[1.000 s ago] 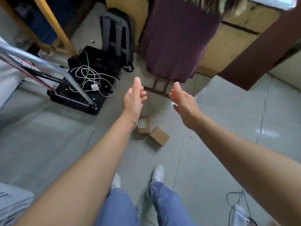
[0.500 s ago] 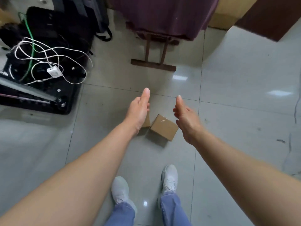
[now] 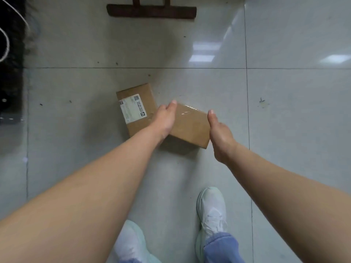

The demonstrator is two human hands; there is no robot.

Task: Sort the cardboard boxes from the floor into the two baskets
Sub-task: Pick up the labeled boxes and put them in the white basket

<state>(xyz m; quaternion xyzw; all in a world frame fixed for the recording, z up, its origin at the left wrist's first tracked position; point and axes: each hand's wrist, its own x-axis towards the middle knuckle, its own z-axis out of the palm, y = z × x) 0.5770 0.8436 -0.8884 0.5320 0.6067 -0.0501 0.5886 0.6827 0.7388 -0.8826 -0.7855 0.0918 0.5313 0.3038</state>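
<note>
**While the plain box (image 3: 190,128) lies on the floor (image 3: 76,130), L hand (image 3: 164,118) and R hand (image 3: 220,134) flank it**

As the view looks straight down, two cardboard boxes show on the grey tiles. The labelled box (image 3: 135,109) lies flat, sticker up, and the plain box sits just beside it on the R; touching or not, can't tell. L hand is at the plain box's L edge, thumb laid along the top face. R hand stands at its R edge, thumb straight. Palms face each other w/ the box btw them. Fingers are hidden under both hands, so can't tell if either grip has closed on the cardboard. Two white shoes (image 3: 211,211) stand near the bottom, and a wooden foot (image 3: 152,13) lies at the far edge.
</note>
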